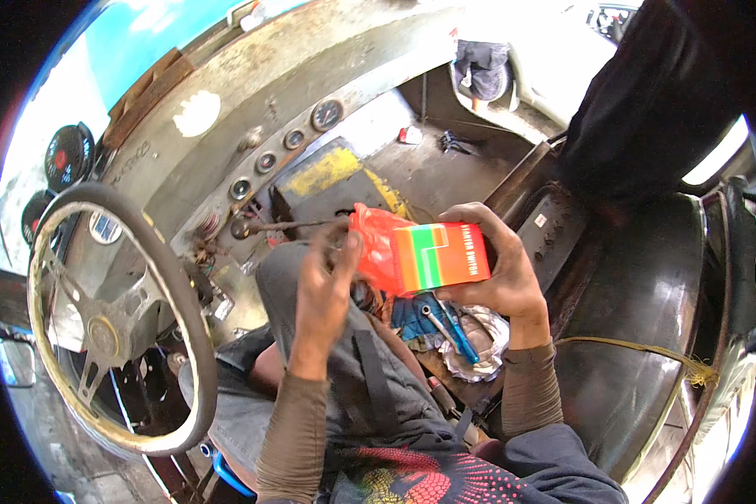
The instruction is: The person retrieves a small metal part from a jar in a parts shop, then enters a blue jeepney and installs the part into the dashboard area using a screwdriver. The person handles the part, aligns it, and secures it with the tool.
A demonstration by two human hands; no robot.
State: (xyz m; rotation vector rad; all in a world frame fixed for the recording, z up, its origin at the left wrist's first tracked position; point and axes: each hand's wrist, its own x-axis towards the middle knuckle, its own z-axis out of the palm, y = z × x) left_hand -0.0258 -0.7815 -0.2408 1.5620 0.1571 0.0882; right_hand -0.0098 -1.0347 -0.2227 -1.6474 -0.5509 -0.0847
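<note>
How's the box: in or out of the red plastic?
Mostly out: its printed face shows bare in the right hand, with red plastic bunched at the left end. Cannot tell if that end is inside.

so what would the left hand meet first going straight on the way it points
The left hand would probably meet the crumpled red plastic first; the lever rod lies near that line too, but depth is unclear.

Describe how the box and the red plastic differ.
The box has straight edges, while the red plastic is crumpled. The box's face is striped green, white and orange; the red plastic looks plain. The box sits in the right hand; the red plastic is nearer the left hand. Both look reddish.
</note>
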